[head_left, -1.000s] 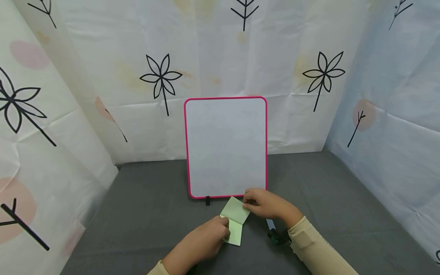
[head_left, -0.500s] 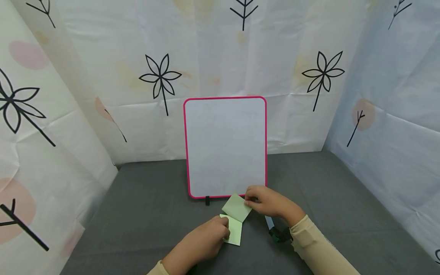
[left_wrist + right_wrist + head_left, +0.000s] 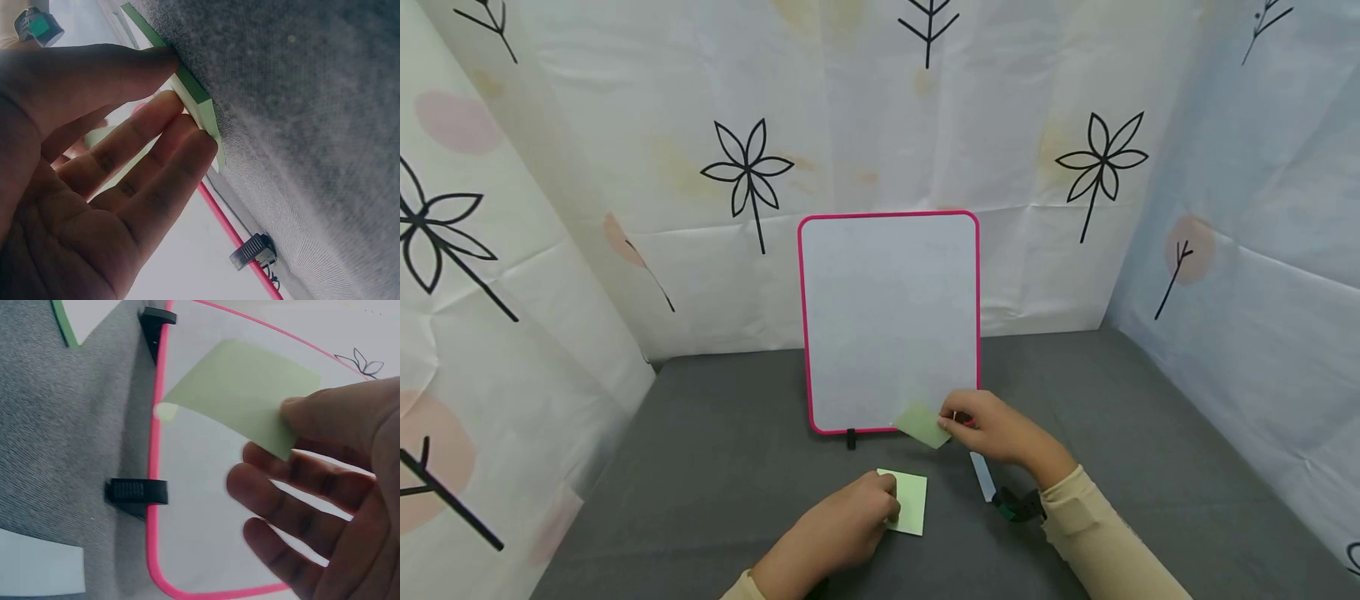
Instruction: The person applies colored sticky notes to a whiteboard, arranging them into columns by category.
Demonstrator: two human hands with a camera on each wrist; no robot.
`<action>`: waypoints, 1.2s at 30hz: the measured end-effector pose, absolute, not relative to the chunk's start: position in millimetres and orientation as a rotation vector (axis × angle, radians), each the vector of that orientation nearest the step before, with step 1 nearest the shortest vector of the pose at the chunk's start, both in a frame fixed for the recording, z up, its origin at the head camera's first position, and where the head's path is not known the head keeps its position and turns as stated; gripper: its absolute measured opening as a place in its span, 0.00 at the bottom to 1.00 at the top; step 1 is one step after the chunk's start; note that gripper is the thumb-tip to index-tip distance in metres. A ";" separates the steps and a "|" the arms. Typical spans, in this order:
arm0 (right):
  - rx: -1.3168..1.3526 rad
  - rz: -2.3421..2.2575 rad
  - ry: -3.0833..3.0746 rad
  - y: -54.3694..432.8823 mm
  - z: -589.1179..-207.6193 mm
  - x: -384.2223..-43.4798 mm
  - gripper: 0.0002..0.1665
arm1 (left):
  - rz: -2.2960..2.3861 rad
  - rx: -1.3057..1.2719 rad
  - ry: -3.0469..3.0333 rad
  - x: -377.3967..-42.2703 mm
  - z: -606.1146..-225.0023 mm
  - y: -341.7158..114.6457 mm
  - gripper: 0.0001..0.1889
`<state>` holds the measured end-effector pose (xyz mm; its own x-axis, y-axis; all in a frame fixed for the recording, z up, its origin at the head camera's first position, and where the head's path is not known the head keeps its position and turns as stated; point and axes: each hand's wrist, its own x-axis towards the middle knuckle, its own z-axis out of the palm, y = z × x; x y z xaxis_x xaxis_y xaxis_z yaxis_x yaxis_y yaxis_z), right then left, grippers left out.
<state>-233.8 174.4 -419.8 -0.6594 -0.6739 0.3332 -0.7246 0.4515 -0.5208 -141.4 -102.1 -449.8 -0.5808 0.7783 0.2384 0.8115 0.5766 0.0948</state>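
My left hand (image 3: 853, 517) holds a pale green sticky note pad (image 3: 913, 504) on the table, thumb on one edge and fingertips on the other. The left wrist view shows the thick darker green edge of this pad (image 3: 190, 84). To its upper right, my right hand (image 3: 988, 425) pinches a single green sticky note (image 3: 921, 425) by its corner, between thumb and index finger. That note (image 3: 240, 387) is separate from the pad and overlaps the lower part of a pink-framed whiteboard (image 3: 891, 325); its near corner reaches the pink frame in the right wrist view.
Black clips (image 3: 137, 490) support the whiteboard's lower edge. A pale blue strip (image 3: 982, 477) lies on the grey table (image 3: 722, 467) beneath the right wrist, partly hidden by the wrist camera (image 3: 1018, 505). Patterned cloth walls (image 3: 625, 158) enclose the back and sides.
The right hand has lifted the top green note off the pad and moved up and away toward the whiteboard's lower edge. The left hand keeps its place on the pad.
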 end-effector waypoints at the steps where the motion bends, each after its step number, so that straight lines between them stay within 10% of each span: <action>1: 1.247 1.002 -2.593 174.3 -418.1 -234.0 0.04 | -0.301 -1.338 -2.648 -140.9 -448.8 -102.8 0.13; 36: 1.032 1.114 -1.993 134.8 -370.7 -250.1 0.11 | -0.225 -1.226 -2.704 -136.8 -452.7 -102.7 0.11</action>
<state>-250.1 134.8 -370.7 -0.4983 -0.3269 0.8030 -0.8553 0.3370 -0.3936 -136.8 -102.7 -452.7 -0.6499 0.7303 0.2104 0.7551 0.6520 0.0693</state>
